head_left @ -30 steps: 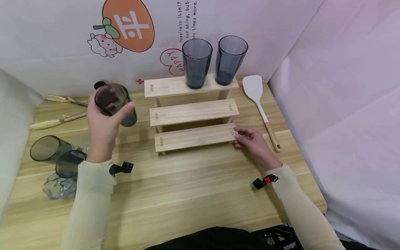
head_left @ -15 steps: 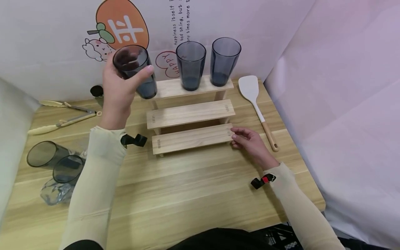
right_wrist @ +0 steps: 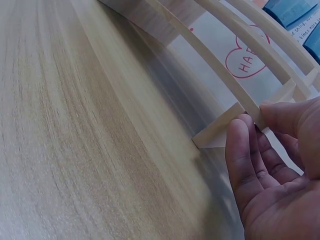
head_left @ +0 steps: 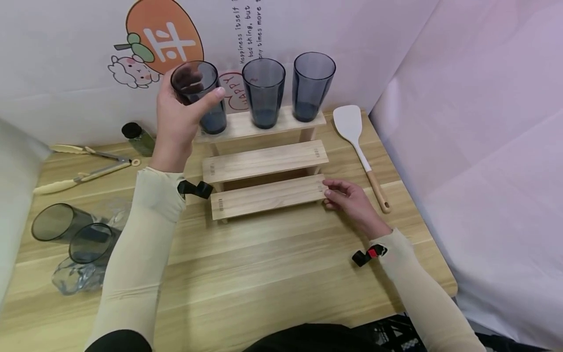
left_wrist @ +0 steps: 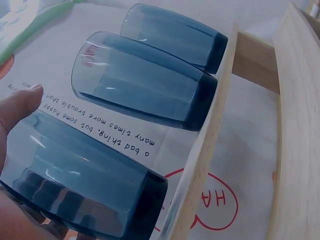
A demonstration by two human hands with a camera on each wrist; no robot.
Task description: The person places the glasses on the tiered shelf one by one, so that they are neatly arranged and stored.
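Observation:
My left hand (head_left: 178, 117) grips a blue-grey drinking glass (head_left: 214, 117) upright at the left end of the top step of the wooden three-step rack (head_left: 264, 164). Whether its base touches the step I cannot tell. Two matching glasses, a middle one (head_left: 264, 95) and a right one (head_left: 313, 88), stand on that same step. In the left wrist view, the held glass (left_wrist: 85, 175) lies closest to the camera. At the lowest step's right end, my right hand (head_left: 352, 203) pinches the board between thumb and fingers; the right wrist view shows the thumb on the board's edge (right_wrist: 250, 112).
Several glasses lie at the left, among them a smoky one (head_left: 57, 222) and a clear one (head_left: 72, 278). Tongs (head_left: 88, 173) and a black-capped jar (head_left: 140, 139) are behind them. A white spatula (head_left: 358, 142) with a wooden handle lies right of the rack.
My left hand has carried the glass rightward and back, from over the table to the rack's top step. My right hand stays on the lowest step. The head view has shifted slightly.

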